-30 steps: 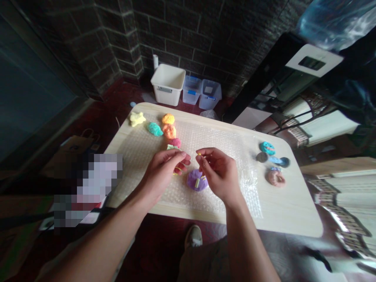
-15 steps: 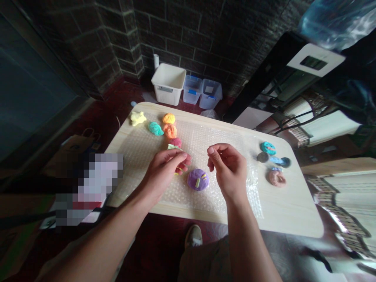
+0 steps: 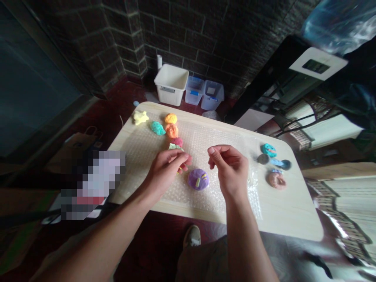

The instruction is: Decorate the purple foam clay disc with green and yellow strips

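Observation:
Both hands hover above bubble wrap [image 3: 205,141] spread over a table. My left hand [image 3: 168,169] is closed in a loose pinch, thumb against the index finger; anything between the tips is too small to make out. My right hand [image 3: 232,168] pinches in the same way, a short gap away, and its fingertips hide what they may hold. Below and between the hands lies a round purple clay piece [image 3: 194,181] with small yellow strips on it. A bit of yellow shows under my left fingers. Pale green clay [image 3: 175,147] sits just behind that hand, beside a dark pink lump [image 3: 177,141].
Farther left are orange [image 3: 172,131], yellow-orange [image 3: 170,118], teal [image 3: 158,128] and pale yellow [image 3: 141,117] clay pieces. On the right lie a blue clay piece [image 3: 269,150], a dumbbell-shaped piece [image 3: 274,161] and a brownish ring [image 3: 277,180]. Bins [image 3: 171,84] stand beyond the table [image 3: 293,211].
The view has shifted slightly. Both hands keep nearly the same pinched pose over the purple piece, and the clay pieces stay in place on the table.

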Demonstrator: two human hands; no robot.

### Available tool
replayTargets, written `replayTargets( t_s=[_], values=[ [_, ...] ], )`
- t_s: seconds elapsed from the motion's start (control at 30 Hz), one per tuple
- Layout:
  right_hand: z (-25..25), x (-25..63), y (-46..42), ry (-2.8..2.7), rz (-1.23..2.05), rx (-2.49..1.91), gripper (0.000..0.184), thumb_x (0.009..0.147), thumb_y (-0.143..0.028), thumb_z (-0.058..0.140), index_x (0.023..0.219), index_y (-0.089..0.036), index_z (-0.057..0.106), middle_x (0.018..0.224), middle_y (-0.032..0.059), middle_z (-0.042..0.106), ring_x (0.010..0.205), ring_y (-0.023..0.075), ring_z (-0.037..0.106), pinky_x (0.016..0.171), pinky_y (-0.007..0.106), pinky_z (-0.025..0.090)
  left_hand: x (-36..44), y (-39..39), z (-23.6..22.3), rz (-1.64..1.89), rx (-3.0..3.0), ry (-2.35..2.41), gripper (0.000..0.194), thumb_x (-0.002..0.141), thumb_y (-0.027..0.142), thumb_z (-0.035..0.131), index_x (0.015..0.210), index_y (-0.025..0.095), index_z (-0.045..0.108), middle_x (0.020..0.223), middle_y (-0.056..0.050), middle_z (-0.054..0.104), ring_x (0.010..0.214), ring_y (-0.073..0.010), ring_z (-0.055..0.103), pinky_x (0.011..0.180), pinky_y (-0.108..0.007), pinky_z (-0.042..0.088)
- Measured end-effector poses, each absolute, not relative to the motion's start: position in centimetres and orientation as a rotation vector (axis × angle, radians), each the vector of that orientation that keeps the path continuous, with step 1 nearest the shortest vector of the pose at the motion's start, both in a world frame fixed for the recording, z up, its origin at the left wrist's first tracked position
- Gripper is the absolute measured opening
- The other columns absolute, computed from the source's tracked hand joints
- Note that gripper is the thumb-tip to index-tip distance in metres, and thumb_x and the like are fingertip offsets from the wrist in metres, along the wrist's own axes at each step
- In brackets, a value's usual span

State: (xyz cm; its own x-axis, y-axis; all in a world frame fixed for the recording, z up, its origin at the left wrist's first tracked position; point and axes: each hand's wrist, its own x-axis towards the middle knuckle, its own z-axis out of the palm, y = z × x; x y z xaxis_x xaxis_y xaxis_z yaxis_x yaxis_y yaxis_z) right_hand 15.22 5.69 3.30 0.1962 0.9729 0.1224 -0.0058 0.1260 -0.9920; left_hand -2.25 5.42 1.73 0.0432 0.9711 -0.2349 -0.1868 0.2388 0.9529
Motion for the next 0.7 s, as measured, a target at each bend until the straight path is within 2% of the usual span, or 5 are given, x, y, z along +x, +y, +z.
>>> replayTargets(
  t_s=[0.17, 0.27, 0.4, 0.53, 0.7],
  values=[
    [2.9, 15.5, 6.1, -1.086, 0.982, -1.201, 0.021, 0.091, -0.037, 0.077, 0.103, -0.020, 0.080, 0.093, 0.0072, 0.078, 0.071, 0.0176, 0.070, 0.061, 0.033, 0.058, -1.5, 4.9, 1.7, 1.214, 0.959, 1.149, 0.023, 0.087, 0.037, 0.074, 0.078, 0.016, 0.076, 0.079, -0.005, 0.075, 0.069, -0.0154, 0.065, 0.066, -0.027, 0.049],
    [2.8, 15.8, 6.2, -1.079, 0.972, -1.187, 0.024, 0.090, -0.036, 0.077, 0.107, -0.019, 0.081, 0.099, 0.0088, 0.080, 0.075, 0.0188, 0.072, 0.068, 0.036, 0.061, -0.1, 4.7, 2.4, 1.303, 0.937, 1.142, 0.022, 0.089, 0.035, 0.070, 0.078, 0.017, 0.075, 0.076, -0.004, 0.073, 0.066, -0.0142, 0.063, 0.063, -0.026, 0.047],
    [3.1, 16.1, 6.2, -1.049, 0.972, -1.153, 0.022, 0.082, -0.035, 0.085, 0.097, -0.019, 0.081, 0.088, 0.0062, 0.080, 0.069, 0.0175, 0.069, 0.066, 0.035, 0.059, 3.0, 5.3, 4.5, 1.390, 0.891, 1.080, 0.017, 0.089, 0.031, 0.066, 0.079, 0.018, 0.073, 0.073, -0.002, 0.070, 0.066, -0.0138, 0.060, 0.062, -0.025, 0.045],
    [3.6, 16.7, 6.1, -1.021, 0.926, -1.144, 0.024, 0.079, -0.038, 0.088, 0.083, -0.018, 0.076, 0.072, 0.0025, 0.073, 0.060, 0.0147, 0.061, 0.058, 0.030, 0.050, 5.3, 6.0, 6.2, 1.418, 0.940, 0.975, 0.020, 0.090, 0.027, 0.061, 0.074, 0.019, 0.069, 0.068, 0.001, 0.062, 0.062, -0.0126, 0.054, 0.060, -0.025, 0.043],
    [3.4, 17.8, 6.2, -0.978, 0.874, -1.205, 0.029, 0.080, -0.041, 0.089, 0.077, -0.019, 0.071, 0.059, -0.0019, 0.064, 0.051, 0.0127, 0.054, 0.051, 0.028, 0.042, 4.7, 5.8, 4.0, 1.375, 1.014, 1.060, 0.022, 0.093, 0.032, 0.061, 0.077, 0.020, 0.069, 0.058, 0.005, 0.049, 0.056, -0.0129, 0.047, 0.057, -0.026, 0.037]
  ],
)
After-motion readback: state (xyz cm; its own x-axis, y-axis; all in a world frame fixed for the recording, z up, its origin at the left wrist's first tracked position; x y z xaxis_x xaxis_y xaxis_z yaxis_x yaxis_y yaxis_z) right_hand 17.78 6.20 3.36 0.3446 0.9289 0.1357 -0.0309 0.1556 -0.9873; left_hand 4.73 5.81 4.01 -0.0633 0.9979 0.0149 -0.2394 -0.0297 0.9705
